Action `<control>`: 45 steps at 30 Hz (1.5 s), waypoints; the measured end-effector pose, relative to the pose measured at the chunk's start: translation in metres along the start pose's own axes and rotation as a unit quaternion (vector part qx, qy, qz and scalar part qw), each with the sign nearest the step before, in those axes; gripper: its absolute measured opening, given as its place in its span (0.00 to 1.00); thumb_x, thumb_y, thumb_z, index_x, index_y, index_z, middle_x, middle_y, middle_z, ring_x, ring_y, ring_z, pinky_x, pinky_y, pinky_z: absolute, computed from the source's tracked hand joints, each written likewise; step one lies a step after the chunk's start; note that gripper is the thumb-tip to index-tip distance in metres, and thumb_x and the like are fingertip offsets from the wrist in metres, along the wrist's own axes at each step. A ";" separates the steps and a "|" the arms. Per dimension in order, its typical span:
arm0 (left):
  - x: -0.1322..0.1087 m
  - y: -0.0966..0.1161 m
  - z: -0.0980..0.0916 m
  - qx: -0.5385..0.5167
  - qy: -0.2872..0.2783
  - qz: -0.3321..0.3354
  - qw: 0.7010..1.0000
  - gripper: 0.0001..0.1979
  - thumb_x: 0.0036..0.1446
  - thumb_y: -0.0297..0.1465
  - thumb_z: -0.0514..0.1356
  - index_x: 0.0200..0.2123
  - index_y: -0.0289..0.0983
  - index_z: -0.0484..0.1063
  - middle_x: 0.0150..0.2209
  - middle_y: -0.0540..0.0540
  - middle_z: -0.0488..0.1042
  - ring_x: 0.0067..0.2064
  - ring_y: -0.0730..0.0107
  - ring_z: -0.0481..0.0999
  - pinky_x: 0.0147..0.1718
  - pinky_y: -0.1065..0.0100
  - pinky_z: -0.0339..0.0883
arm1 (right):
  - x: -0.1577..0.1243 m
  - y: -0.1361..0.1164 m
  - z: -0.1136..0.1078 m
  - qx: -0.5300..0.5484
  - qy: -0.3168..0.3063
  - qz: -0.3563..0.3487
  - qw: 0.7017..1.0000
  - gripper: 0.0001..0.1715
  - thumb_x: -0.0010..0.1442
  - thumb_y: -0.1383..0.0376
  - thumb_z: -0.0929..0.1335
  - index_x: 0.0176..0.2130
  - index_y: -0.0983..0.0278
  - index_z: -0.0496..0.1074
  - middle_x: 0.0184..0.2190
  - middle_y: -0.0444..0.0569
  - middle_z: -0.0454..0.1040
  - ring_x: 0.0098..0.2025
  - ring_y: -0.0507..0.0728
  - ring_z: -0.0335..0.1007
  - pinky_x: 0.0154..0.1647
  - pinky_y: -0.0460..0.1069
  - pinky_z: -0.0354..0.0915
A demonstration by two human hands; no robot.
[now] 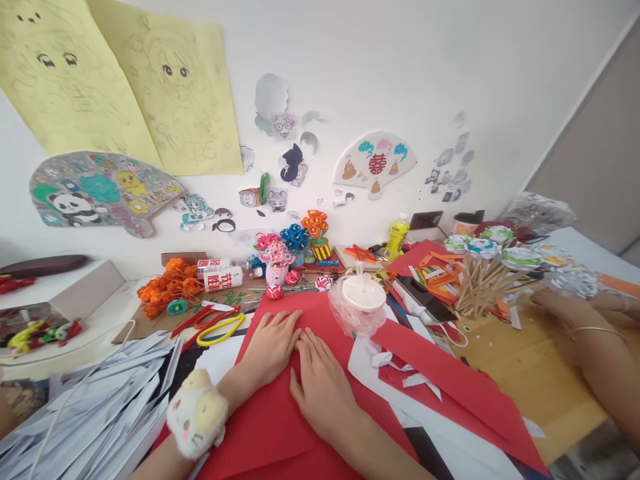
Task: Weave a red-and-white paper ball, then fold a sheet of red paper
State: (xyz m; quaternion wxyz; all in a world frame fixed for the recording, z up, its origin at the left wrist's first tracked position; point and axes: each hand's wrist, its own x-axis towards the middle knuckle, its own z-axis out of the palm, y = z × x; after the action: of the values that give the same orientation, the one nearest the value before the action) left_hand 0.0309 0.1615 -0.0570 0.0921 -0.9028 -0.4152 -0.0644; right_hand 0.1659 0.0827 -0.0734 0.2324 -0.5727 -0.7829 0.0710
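Both my hands rest on a large sheet of red paper (pixel 270 427) in front of me. My left hand (pixel 273 343), with a plush animal band (pixel 197 413) on its wrist, lies flat with fingers pointing away. My right hand (pixel 323 380) is laid beside it, palm down, its fingertips touching or nearly touching the left hand. Neither hand grips anything that I can see. Just beyond the right hand stands a lidded drink cup (pixel 363 297) in a clear plastic bag. Another red strip of paper (pixel 450 373) reaches to the right over white sheets.
White paper strips (pixel 100 400) are heaped at left, near yellow-handled scissors (pixel 220 330). Along the wall stand orange flowers (pixel 170 287), small flower pots (pixel 277 270) and a yellow bottle (pixel 397 237). At right, another person's hand (pixel 555 303) is near white paper flowers (pixel 573 280).
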 end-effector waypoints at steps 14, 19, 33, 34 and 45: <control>0.001 -0.005 -0.004 0.012 -0.020 0.004 1.000 0.21 0.64 0.27 0.45 0.58 0.37 0.64 0.59 0.41 0.68 0.61 0.57 0.63 0.56 0.54 0.57 | 0.003 0.000 -0.005 -0.020 -0.054 -0.005 0.998 0.34 0.66 0.60 0.55 0.65 0.76 0.54 0.66 0.60 0.53 0.67 0.64 0.48 0.67 0.57 0.49; -0.011 0.005 -0.020 0.030 -0.045 0.043 0.998 0.25 0.56 0.20 0.49 0.56 0.38 0.68 0.62 0.43 0.65 0.62 0.54 0.62 0.59 0.49 0.55 | 0.004 0.000 -0.005 -0.022 -0.063 -0.003 0.998 0.34 0.66 0.60 0.55 0.65 0.77 0.53 0.66 0.61 0.52 0.68 0.65 0.47 0.67 0.58 0.49; -0.030 0.015 -0.014 0.072 -0.043 0.032 0.996 0.28 0.56 0.21 0.47 0.60 0.37 0.63 0.62 0.41 0.64 0.64 0.54 0.60 0.58 0.49 0.56 | 0.005 0.000 -0.003 -0.034 -0.054 -0.015 0.998 0.34 0.65 0.63 0.57 0.65 0.78 0.51 0.65 0.63 0.52 0.67 0.65 0.48 0.66 0.58 0.50; -0.030 0.016 -0.014 0.077 -0.041 0.030 0.996 0.27 0.56 0.20 0.47 0.59 0.37 0.64 0.61 0.40 0.65 0.64 0.54 0.59 0.59 0.49 0.56 | 0.004 0.000 -0.003 -0.034 -0.053 -0.016 0.998 0.34 0.65 0.63 0.57 0.65 0.78 0.51 0.65 0.63 0.52 0.67 0.65 0.48 0.66 0.58 0.50; -0.030 0.022 -0.023 0.095 -0.064 0.015 0.993 0.24 0.56 0.19 0.49 0.56 0.32 0.67 0.59 0.36 0.67 0.58 0.50 0.67 0.54 0.49 0.60 | 0.005 0.002 -0.002 -0.027 -0.052 -0.018 0.998 0.34 0.65 0.62 0.56 0.65 0.77 0.51 0.66 0.62 0.53 0.68 0.64 0.47 0.66 0.58 0.49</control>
State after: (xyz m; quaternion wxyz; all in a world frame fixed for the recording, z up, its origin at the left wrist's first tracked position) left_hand 0.0274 0.1203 -0.0432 0.1515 -0.8983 -0.4110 0.0349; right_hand 0.1672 0.0879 -0.0705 0.1773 -0.5603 -0.8056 0.0753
